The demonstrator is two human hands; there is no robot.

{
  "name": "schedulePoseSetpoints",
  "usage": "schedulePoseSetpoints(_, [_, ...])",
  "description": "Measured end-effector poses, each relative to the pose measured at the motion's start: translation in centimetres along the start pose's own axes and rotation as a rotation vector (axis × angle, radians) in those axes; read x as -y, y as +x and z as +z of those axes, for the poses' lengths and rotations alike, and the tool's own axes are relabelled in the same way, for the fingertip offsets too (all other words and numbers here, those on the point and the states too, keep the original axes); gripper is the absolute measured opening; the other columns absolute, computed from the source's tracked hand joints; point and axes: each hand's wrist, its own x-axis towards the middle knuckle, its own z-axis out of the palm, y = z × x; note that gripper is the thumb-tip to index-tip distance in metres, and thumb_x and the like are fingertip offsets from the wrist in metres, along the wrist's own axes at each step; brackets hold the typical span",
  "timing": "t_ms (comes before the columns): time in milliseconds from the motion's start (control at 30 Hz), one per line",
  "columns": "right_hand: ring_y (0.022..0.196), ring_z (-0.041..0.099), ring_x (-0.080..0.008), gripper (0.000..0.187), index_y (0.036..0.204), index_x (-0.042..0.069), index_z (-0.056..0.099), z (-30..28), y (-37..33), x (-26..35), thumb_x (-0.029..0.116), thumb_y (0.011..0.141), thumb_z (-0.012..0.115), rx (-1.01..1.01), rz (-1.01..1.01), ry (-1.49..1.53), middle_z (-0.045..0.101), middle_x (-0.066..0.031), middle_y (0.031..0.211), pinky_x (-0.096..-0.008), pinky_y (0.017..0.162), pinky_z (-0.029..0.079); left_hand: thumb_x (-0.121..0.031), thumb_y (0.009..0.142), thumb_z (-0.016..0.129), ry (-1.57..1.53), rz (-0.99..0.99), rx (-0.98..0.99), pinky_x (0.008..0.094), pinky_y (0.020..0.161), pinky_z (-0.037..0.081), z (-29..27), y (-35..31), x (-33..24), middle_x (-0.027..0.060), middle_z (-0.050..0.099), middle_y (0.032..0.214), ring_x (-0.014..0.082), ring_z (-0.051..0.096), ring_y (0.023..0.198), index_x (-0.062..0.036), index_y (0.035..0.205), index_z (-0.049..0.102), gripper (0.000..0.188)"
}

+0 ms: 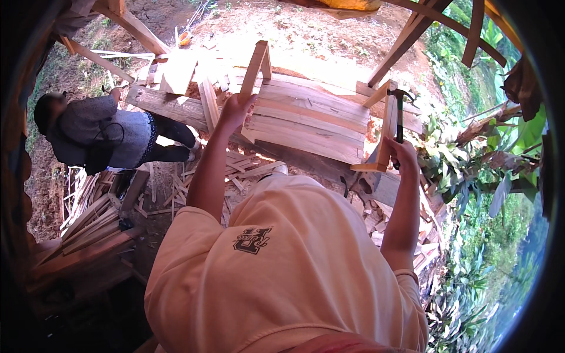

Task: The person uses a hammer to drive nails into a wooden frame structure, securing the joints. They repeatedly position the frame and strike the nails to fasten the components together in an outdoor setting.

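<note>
A panel of pale wooden planks (312, 112) lies ahead of me across a workbench of thick boards, with a wooden frame standing up at each end. My left hand (236, 112) is closed around the lower part of the left upright (254, 69). In my right hand (402, 154) is a claw hammer (400, 115), gripped by its dark handle with the head pointing up. That hand is right beside the right end frame (388, 126); whether its fingers also touch the wood I cannot tell.
On the left stands another person (112, 129) in a grey top. Stacked wood strips (88, 229) lie at the lower left, and offcuts (238, 170) litter the ground by the bench. Timber posts (406, 44) rise beyond; green plants (471, 153) grow on the right.
</note>
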Motion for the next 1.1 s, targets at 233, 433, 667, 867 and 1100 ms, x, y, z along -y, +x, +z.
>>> schedulePoseSetpoints(233, [0.045,0.04,-0.004,0.027,0.086,0.013,0.064,0.4,-0.2,-0.3,0.026,0.088,0.087,0.024,-0.021,0.102,0.052,0.008,0.063,-0.0246,0.043,0.027,-0.038,0.096,0.078,0.01,0.002,0.041,0.0286,0.051,0.054,-0.8,1.3,0.5,0.0019,0.06,0.076,0.0101,0.059,0.058,0.0001,0.099,0.066,0.041])
schedulePoseSetpoints(433, [0.046,0.042,-0.0046,0.025,0.089,0.008,0.067,1.5,-0.6,-0.2,0.022,0.086,0.088,0.017,0.0,0.144,0.053,0.0067,0.064,-0.0255,0.043,0.026,-0.035,0.098,0.075,-0.017,-0.035,0.051,0.0289,0.051,0.054,-1.0,2.4,2.6,0.0015,0.059,0.075,0.011,0.06,0.056,-0.0007,0.102,0.066,0.035])
schedulePoseSetpoints(667, [0.048,0.045,-0.004,0.028,0.099,0.005,0.067,3.1,-3.0,2.8,0.021,0.087,0.087,0.055,-0.024,0.323,0.056,0.0062,0.067,-0.0244,0.044,0.028,-0.038,0.099,0.073,-0.037,-0.092,0.029,0.0287,0.051,0.054,-3.1,2.1,3.0,0.0028,0.058,0.076,0.0112,0.059,0.055,-0.0007,0.104,0.065,0.038])
schedulePoseSetpoints(867, [0.048,0.046,-0.0033,0.029,0.102,0.002,0.071,2.6,-4.1,9.4,0.02,0.086,0.088,0.065,-0.046,0.217,0.06,0.0041,0.069,-0.0232,0.043,0.027,-0.041,0.099,0.073,-0.138,-0.185,-0.024,0.029,0.051,0.054,-4.6,-0.5,1.7,0.0042,0.058,0.076,0.0125,0.059,0.052,-0.0013,0.099,0.062,0.042])
schedulePoseSetpoints(1100, [0.045,0.04,-0.0029,0.026,0.088,0.012,0.065,2.5,4.9,13.5,0.028,0.089,0.086,0.262,-0.152,-0.15,0.052,0.0075,0.063,-0.0238,0.042,0.025,-0.049,0.105,0.063,-0.217,-0.264,-0.236,0.0288,0.05,0.054,-3.0,-5.6,2.2,0.0066,0.06,0.076,0.0152,0.062,0.051,-0.0014,0.104,0.057,0.048])
